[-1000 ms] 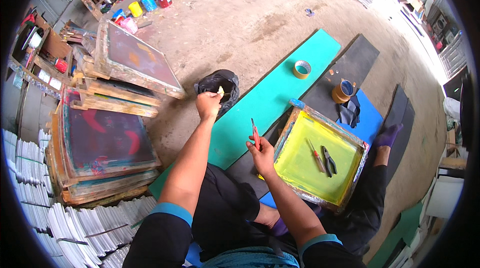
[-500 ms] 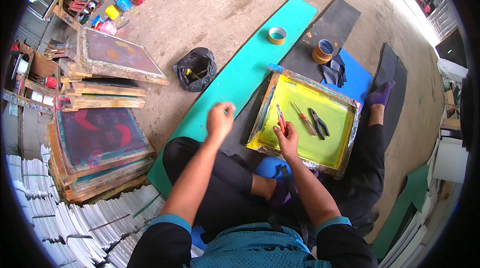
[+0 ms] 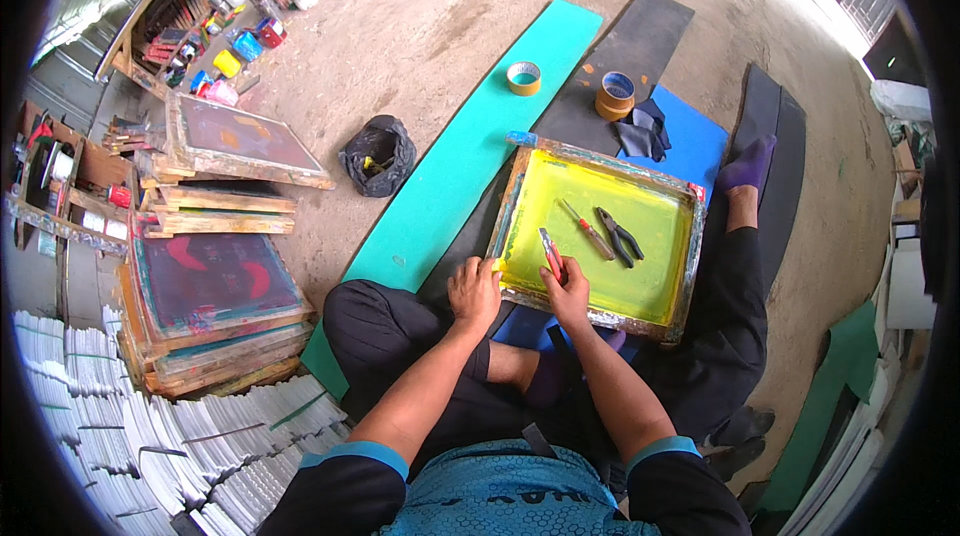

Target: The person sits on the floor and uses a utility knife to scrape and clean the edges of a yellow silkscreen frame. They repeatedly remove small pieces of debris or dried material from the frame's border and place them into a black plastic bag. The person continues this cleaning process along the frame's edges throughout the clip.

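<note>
A wooden screen frame (image 3: 690,246) with yellow mesh lies on the floor in front of me. My left hand (image 3: 473,291) rests on its near left edge, fingers pinching the frame's corner. My right hand (image 3: 566,291) holds a small red-handled cutter (image 3: 549,252) with its tip on the mesh near that corner. A screwdriver (image 3: 585,228) and black pliers (image 3: 619,236) lie on the mesh.
Green (image 3: 470,151), black (image 3: 620,56) and blue (image 3: 690,136) mats lie under and beyond the frame, with two tape rolls (image 3: 523,77) (image 3: 615,93) and a dark cloth (image 3: 642,136). A black bag (image 3: 378,154) sits left. Stacked screen frames (image 3: 215,266) and white sheets (image 3: 150,436) stand at my left.
My left hand came back from the black bag to the frame's near left corner. My right hand with the cutter moved onto the yellow mesh.
</note>
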Demonstrator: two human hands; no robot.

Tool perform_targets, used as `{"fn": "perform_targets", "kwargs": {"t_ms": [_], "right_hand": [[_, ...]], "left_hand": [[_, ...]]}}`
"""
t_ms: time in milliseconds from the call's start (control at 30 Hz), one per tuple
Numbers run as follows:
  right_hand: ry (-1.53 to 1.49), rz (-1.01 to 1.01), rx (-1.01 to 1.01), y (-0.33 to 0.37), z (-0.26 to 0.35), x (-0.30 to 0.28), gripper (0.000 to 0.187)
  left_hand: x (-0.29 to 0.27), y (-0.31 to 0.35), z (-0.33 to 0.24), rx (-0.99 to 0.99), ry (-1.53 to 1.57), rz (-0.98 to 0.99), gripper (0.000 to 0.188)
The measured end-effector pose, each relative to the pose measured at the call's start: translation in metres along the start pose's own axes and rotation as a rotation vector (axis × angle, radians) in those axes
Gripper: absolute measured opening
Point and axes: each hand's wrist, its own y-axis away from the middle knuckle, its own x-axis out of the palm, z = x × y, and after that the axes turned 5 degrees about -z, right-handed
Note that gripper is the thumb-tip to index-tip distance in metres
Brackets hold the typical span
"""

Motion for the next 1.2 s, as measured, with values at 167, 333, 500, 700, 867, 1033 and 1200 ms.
{"fn": "perform_targets", "kwargs": {"t_ms": [167,333,500,700,867,1033,1200], "right_hand": [[-0.002,-0.040,-0.012,0.001,0.008,-0.002,0.029],[0.006,-0.022,0.005,-0.002,0.012,-0.003,0.030],[0.018,-0.042,-0.024,0.000,0.014,-0.001,0.030],[0.027,-0.044,-0.010,-0.002,0.006,0.000,0.031],[-0.015,-0.022,-0.007,0.000,0.010,0.003,0.026],[-0.006,-0.019,-0.018,-0.003,0.004,0.003,0.025],[0.002,0.005,0.015,-0.002,0.007,0.003,0.025]], "left_hand": [[0.004,0.000,-0.012,-0.150,0.092,-0.030,0.024],[0.013,-0.006,-0.013,-0.279,0.118,0.016,0.019],[0.019,-0.004,-0.003,-0.259,0.206,-0.055,0.021],[0.015,0.003,-0.004,-0.216,0.230,-0.079,0.021],[0.022,-0.002,0.004,-0.332,0.272,-0.024,0.019],[0.025,-0.007,0.005,-0.398,0.276,0.059,0.017],[0.028,-0.007,0.014,-0.343,0.271,0.074,0.016]]}}
